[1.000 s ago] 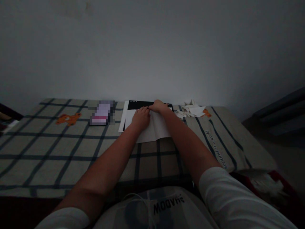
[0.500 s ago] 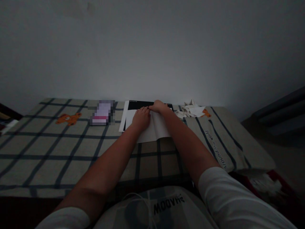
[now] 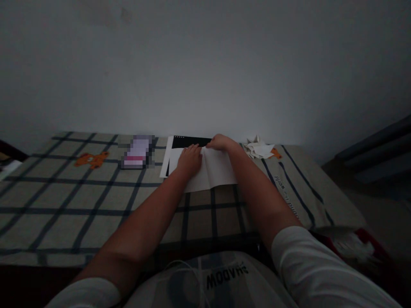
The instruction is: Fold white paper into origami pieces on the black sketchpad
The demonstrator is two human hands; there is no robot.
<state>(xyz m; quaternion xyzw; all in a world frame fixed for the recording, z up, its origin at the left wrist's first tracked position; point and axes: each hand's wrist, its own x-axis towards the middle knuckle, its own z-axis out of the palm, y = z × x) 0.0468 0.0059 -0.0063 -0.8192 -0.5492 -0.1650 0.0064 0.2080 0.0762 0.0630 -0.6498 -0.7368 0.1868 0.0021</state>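
A white sheet of paper (image 3: 221,171) with a crease down its middle lies on a black sheet (image 3: 194,141) near the wall. My left hand (image 3: 191,158) rests flat on the paper's left half, its fingers stretched toward the far edge. At the far edge, right of the crease, my right hand (image 3: 220,142) has its fingers closed on the paper. My right forearm covers part of the sheet's right side. Another white sheet (image 3: 166,158) sticks out at the left, beneath the black one.
A phone with a blurred screen (image 3: 138,152) lies left of the papers. Crumpled white paper pieces (image 3: 258,149) sit to the right. A checked cloth (image 3: 105,196) covers the table, which meets the wall (image 3: 205,64). A red container (image 3: 372,244) stands below at right.
My right hand has moved to the right along the paper's far edge, away from my left hand. The left hand has stayed in nearly the same place.
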